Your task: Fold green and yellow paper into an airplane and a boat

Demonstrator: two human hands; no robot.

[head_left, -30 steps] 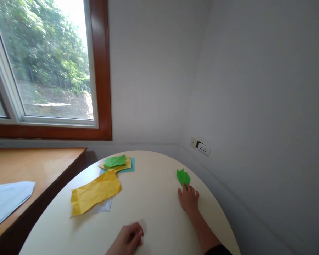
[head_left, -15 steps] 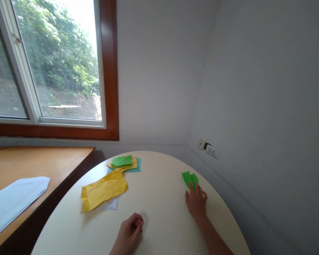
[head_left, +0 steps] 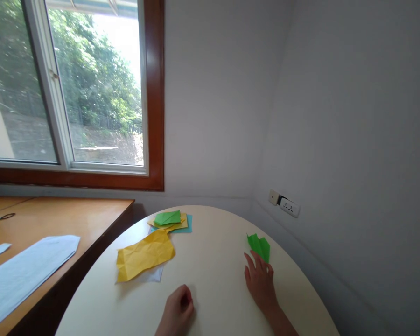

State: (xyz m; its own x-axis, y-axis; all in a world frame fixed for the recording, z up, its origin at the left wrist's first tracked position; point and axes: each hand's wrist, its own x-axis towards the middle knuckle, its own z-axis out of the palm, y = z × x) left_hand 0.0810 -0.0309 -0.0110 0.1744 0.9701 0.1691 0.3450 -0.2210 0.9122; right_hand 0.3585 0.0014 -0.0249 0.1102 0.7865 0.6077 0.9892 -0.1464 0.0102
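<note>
**Right hand lying flat at a folded green paper on a round table**

The right hand [head_left: 260, 282] is lying palm down on the cream round table [head_left: 213, 261], its fingers spread and stretched forward. It is gripping nothing; the fingertips [head_left: 258, 256] are touching, or all but touching, the near edge of a folded green paper piece [head_left: 259, 245] that is sitting just ahead of the hand, toward the wall. Whether the tips are actually pressing on the paper cannot be told from this view.

The left hand [head_left: 177, 311] is resting on the table near the bottom edge of the view, well apart from the right hand and on its thumb side. Its fingers are curling loosely inward into a soft fist, and nothing is showing inside it.

Ahead of the left hand and slightly to its outer side, a creased yellow sheet [head_left: 145, 254] is lying flat, partly covering a white sheet [head_left: 154, 275] beneath it. Farther ahead again, a small stack of papers [head_left: 171, 220] is sitting near the far rim of the table, with a green folded piece on top, yellow under it and a blue sheet at the bottom.

Far out beyond the left hand, a wooden desk [head_left: 56, 219] is standing beside the table, carrying a long pale paper [head_left: 24, 270]. A wall socket [head_left: 286, 204] is showing on the wall beyond the right hand.
</note>
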